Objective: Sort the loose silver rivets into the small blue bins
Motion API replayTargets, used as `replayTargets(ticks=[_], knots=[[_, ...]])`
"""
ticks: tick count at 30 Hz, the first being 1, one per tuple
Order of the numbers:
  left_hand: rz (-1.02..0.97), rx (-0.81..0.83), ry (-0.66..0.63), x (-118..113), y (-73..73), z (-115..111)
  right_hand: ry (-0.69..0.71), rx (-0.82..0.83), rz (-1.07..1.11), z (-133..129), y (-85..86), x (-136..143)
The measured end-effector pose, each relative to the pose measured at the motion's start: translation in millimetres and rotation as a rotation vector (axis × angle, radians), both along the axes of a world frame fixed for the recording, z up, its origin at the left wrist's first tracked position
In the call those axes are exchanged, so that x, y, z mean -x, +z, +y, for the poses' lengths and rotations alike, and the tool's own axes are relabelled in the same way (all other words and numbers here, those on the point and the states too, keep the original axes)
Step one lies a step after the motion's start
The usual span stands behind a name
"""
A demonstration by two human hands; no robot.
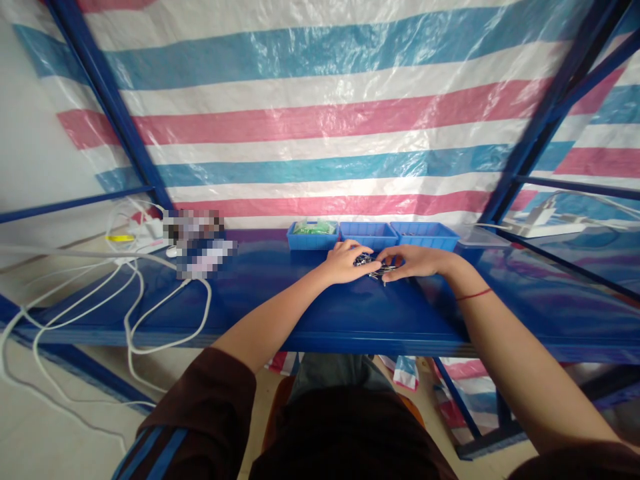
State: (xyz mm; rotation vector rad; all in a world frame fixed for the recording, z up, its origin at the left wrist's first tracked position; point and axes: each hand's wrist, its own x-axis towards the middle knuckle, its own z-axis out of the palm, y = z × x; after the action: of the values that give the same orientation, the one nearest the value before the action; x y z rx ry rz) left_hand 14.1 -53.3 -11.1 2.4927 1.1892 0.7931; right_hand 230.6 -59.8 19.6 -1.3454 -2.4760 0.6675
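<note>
A small heap of shiny metal pieces (369, 263), thin and long like screws or nails, lies on the blue tabletop (320, 307). My left hand (346, 262) curves round its left side, fingers parted and the thumb along the near edge. From the right, my right hand (417, 261) reaches in with thumb and fingers apart, touching the heap's edge. Part of the heap is hidden behind the fingers, and I cannot make out single pieces. Just behind my hands stand a blue bin (370, 232) and another blue bin (425, 233) with small pieces inside.
A third blue bin (295, 237) holds green packets (315, 228). White cables (207, 303) loop over the table's left side, near a blurred-out object (200, 243). A power strip (545, 223) lies at right. Blue metal posts (530, 133) frame a striped plastic sheet (320, 120).
</note>
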Motion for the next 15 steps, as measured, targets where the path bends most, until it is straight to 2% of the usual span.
replayTargets(ticks=[3, 9, 15], knots=[[0.084, 0.079, -0.055, 0.0, -4.7, -1.7, -0.019, -0.008, 0.035, 3.5, -3.4, 5.3], [0.177, 0.098, -0.086, -2.2, -9.7, 2.1, -0.058, -0.155, 0.040, 5.2, -8.4, 19.6], [0.213, -0.002, -0.104, -5.0, -12.9, 6.4, 0.005, -0.246, 0.108, 8.4, -14.4, 28.0]])
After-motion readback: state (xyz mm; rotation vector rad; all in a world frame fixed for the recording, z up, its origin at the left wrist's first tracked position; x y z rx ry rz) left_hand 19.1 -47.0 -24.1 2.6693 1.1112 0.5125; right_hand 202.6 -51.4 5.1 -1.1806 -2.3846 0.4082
